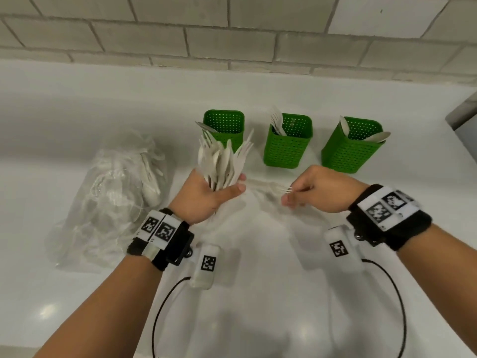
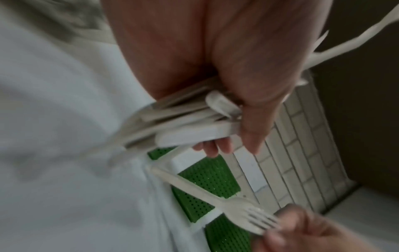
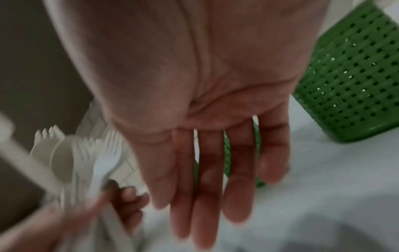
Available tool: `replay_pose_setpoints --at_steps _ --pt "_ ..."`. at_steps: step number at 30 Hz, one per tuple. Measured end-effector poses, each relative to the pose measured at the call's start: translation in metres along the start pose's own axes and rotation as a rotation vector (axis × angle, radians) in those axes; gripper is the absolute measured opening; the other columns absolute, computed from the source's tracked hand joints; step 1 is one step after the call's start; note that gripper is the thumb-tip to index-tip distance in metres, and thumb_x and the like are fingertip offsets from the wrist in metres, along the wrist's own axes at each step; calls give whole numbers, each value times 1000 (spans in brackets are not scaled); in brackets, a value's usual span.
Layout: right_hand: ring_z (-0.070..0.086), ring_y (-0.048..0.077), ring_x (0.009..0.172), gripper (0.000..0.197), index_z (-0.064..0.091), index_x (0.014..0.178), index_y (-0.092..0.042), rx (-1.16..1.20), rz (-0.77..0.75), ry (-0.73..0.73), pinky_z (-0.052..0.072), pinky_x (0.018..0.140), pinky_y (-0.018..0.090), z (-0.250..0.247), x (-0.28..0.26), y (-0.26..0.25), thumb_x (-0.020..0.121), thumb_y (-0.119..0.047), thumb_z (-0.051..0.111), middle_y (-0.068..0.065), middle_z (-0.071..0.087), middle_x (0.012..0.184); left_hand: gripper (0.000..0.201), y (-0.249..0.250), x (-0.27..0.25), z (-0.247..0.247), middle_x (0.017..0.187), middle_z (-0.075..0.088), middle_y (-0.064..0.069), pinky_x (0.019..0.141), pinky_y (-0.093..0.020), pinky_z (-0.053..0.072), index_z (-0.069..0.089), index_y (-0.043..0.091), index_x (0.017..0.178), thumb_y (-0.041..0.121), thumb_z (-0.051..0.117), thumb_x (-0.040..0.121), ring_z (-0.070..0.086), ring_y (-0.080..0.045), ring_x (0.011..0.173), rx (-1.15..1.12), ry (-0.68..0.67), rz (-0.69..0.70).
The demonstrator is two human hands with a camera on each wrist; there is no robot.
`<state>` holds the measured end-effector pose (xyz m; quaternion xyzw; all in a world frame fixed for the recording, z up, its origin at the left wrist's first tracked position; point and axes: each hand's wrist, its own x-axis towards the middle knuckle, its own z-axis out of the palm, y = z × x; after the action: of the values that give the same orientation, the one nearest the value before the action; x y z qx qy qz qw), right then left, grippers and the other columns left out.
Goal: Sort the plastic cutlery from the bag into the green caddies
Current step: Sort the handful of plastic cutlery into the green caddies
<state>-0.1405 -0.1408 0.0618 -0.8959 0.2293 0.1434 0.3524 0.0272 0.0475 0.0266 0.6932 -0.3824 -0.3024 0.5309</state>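
White cutlery bunch [image 1: 222,161] gripped in my left hand [image 1: 204,195], right hand [image 1: 317,192] pinching fork [image 1: 271,187] by tines, three green caddies [image 1: 287,140] behind, bag [image 1: 113,202] on bench [image 1: 258,280] left.

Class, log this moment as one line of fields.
left hand: grips cutlery bundle | right hand: pinches fork by tines | caddies: part-filled | bag: on counter

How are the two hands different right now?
The left hand grips a whole bunch of cutlery pointing up; the right hand pinches just one fork by its prongs, lying sideways. The left hand's palm faces up; the right hand shows its back. Both wear a wristband with black-and-white markers.
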Motion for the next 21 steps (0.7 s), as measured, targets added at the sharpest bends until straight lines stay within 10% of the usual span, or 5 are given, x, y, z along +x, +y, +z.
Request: replay_pose_setpoints --at_steps 3,7,13,18,21 --pt "66 10 78 22 78 75 -19 201 -76 -100 47 82 21 -15 -20 -13 91 -28 65 -5 74 77 35 14 14 19 85 69 -2 84 -19 51 67 17 113 8 77 80 64 -3 86 -24 -249 93" --pt "63 18 74 29 70 64 -9 625 -117 238 51 82 42 -15 -25 -10 91 -14 62 7 69 69 27 16 23 61 81 70 8 76 -22 51 65 17 91 -3 78 76 66 -8 80 -92 -392 125" --pt "61 10 102 68 52 103 -22 659 -86 384 53 90 34 27 -22 8 52 -49 88 -4 62 109 31 17 34 86 91 69 -3 78 -23 53 60 -2 106 -16 66 80 68 -7 88 -265 -219 149" --pt "44 -9 121 101 27 141 -22 599 -158 383 41 98 12 53 -13 -3 63 -25 90 -17 45 132 15 7 36 91 84 73 -3 74 -29 55 69 2 96 -3 71 82 70 -16 82 -245 -21 61" --pt "47 -2 121 112 18 149 -24 607 -170 400 42 104 23 59 -11 -3 64 -28 90 -15 43 135 12 4 37 95 82 68 -17 67 -32 55 65 -8 92 -7 69 81 67 -20 74 -277 -6 -24"
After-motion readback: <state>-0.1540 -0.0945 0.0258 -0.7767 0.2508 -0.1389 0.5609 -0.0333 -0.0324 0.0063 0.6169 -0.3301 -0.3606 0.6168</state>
